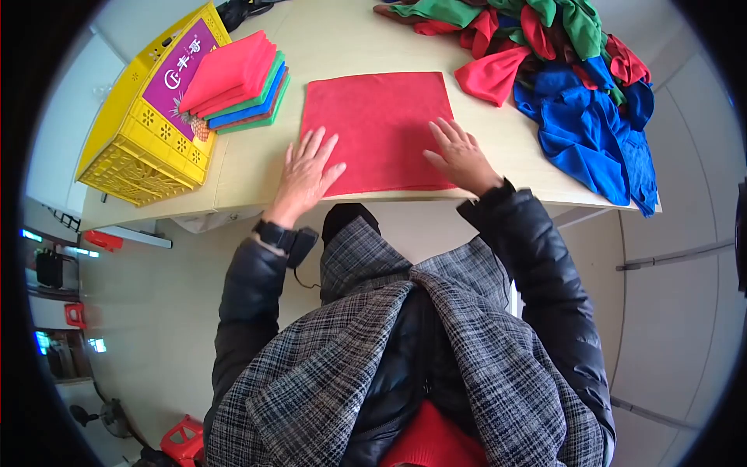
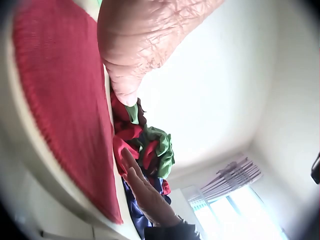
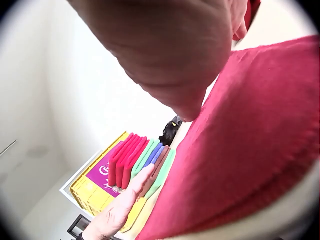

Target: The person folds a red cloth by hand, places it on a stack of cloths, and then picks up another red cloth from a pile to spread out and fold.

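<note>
A red cloth (image 1: 377, 128) lies spread flat on the table, its near edge close to the table's front edge. At its left side is my left hand (image 1: 306, 175), fingers straight and spread, thumb over the cloth. My right hand (image 1: 465, 159) reaches over the right side, its fingers extended and pointing inward. Neither hand grips anything. In the left wrist view the right hand (image 2: 147, 197) appears beyond the red cloth (image 2: 65, 95). The right wrist view shows the left hand (image 3: 120, 210) beside the cloth (image 3: 245, 135), with straight fingers.
Folded cloths (image 1: 241, 82) in red, green, blue and brown are stacked at the left, by a yellow crate (image 1: 144, 167) with a purple label. A loose heap of crumpled cloths (image 1: 576, 101) covers the table's right end, the blue one (image 1: 583, 140) reaching the front edge.
</note>
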A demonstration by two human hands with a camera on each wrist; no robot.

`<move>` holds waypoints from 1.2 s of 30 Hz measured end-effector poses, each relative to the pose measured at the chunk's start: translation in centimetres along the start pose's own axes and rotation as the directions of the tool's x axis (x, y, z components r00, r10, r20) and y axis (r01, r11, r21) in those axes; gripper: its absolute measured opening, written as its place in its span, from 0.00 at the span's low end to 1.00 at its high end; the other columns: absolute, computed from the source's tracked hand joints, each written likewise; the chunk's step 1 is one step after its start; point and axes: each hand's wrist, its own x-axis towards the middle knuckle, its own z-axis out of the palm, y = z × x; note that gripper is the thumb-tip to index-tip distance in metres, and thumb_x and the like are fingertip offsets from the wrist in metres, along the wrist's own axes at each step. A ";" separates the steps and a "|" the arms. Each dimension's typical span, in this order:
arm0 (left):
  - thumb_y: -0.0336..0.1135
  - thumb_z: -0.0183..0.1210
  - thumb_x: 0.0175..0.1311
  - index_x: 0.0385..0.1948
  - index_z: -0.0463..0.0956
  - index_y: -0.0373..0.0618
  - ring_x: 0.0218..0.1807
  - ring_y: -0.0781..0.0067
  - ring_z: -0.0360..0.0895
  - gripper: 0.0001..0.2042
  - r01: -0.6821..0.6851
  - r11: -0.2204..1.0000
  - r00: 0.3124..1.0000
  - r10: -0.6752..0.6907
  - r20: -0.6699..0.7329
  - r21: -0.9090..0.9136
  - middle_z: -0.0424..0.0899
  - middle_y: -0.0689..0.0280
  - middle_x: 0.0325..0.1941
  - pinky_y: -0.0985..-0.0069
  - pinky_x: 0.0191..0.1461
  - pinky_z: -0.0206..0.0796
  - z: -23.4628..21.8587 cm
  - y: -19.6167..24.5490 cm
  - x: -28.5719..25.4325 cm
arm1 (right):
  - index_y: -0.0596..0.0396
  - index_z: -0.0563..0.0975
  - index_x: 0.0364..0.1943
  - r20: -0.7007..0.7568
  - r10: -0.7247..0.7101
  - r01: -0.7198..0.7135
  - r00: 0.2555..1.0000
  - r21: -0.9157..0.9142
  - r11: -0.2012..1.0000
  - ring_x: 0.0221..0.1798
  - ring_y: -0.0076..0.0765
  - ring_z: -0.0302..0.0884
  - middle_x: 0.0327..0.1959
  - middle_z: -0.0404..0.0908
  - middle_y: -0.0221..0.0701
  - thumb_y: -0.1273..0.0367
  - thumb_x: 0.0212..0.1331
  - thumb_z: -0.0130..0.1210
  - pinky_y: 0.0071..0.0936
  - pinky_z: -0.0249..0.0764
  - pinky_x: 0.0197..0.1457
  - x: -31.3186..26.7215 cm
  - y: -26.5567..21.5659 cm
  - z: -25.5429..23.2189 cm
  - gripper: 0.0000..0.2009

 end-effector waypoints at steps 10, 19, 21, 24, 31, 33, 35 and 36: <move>0.53 0.44 0.75 0.72 0.60 0.47 0.80 0.55 0.50 0.30 -0.012 0.999 1.000 0.012 -0.008 0.038 0.57 0.56 0.79 0.51 0.79 0.44 4.6 -2.0 17.7 | 0.48 0.55 0.76 0.126 0.018 -0.012 0.992 -0.052 0.999 0.81 0.53 0.45 0.80 0.51 0.38 0.45 0.70 0.42 0.57 0.49 0.78 16.7 0.4 3.0 0.36; 0.50 0.44 0.74 0.72 0.60 0.48 0.80 0.58 0.50 0.28 -0.128 0.991 0.990 0.130 -0.047 0.042 0.58 0.61 0.78 0.47 0.79 0.42 9.4 -3.2 22.0 | 0.44 0.58 0.75 0.084 -0.003 0.002 0.996 0.008 1.000 0.81 0.48 0.46 0.79 0.54 0.32 0.43 0.69 0.41 0.56 0.48 0.78 21.7 -0.2 8.6 0.35; 0.51 0.44 0.74 0.72 0.61 0.50 0.80 0.58 0.50 0.28 -0.101 0.994 0.994 0.102 -0.036 0.042 0.58 0.61 0.78 0.45 0.78 0.42 9.3 -3.5 21.8 | 0.43 0.59 0.75 0.061 -0.031 0.033 0.998 -0.028 0.999 0.81 0.48 0.46 0.79 0.55 0.32 0.43 0.69 0.40 0.56 0.48 0.79 21.5 0.8 8.6 0.34; 0.51 0.44 0.74 0.71 0.63 0.52 0.80 0.59 0.51 0.27 -0.045 0.998 0.998 0.046 -0.031 0.054 0.60 0.62 0.78 0.42 0.78 0.41 8.7 -4.5 21.0 | 0.42 0.59 0.75 0.047 -0.005 0.007 0.999 -0.050 0.999 0.81 0.49 0.46 0.79 0.55 0.32 0.43 0.69 0.40 0.55 0.47 0.79 21.0 2.6 8.6 0.34; 0.58 0.40 0.74 0.73 0.59 0.56 0.81 0.59 0.47 0.30 0.283 0.959 0.959 -0.282 -0.037 0.029 0.56 0.64 0.79 0.41 0.79 0.35 7.1 -8.8 19.4 | 0.41 0.58 0.75 0.029 0.179 -0.176 0.984 -0.067 0.982 0.81 0.50 0.45 0.79 0.53 0.32 0.42 0.68 0.40 0.54 0.46 0.79 19.3 7.7 6.3 0.35; 0.58 0.41 0.74 0.73 0.59 0.55 0.81 0.59 0.47 0.30 0.305 0.952 0.952 -0.304 -0.048 0.027 0.55 0.64 0.80 0.42 0.79 0.36 7.0 -9.3 19.2 | 0.41 0.58 0.75 0.008 0.218 -0.217 0.976 -0.059 0.974 0.80 0.52 0.47 0.79 0.54 0.33 0.42 0.69 0.39 0.56 0.48 0.78 18.3 9.1 6.2 0.34; 0.58 0.41 0.74 0.74 0.57 0.54 0.81 0.58 0.47 0.31 0.349 0.937 0.936 -0.347 -0.049 0.026 0.53 0.63 0.80 0.43 0.79 0.37 7.0 -9.7 18.8 | 0.41 0.58 0.75 -0.008 0.237 -0.237 0.971 -0.059 0.970 0.80 0.52 0.47 0.78 0.54 0.34 0.42 0.70 0.39 0.57 0.49 0.78 17.8 9.6 6.1 0.34; 0.58 0.41 0.74 0.74 0.57 0.54 0.81 0.58 0.47 0.31 0.346 0.938 0.937 -0.345 -0.057 0.022 0.53 0.63 0.80 0.43 0.79 0.37 6.7 -9.4 18.8 | 0.42 0.57 0.76 0.041 0.262 -0.258 0.964 -0.075 0.963 0.81 0.52 0.46 0.79 0.52 0.34 0.42 0.70 0.39 0.56 0.48 0.78 17.5 9.8 5.4 0.35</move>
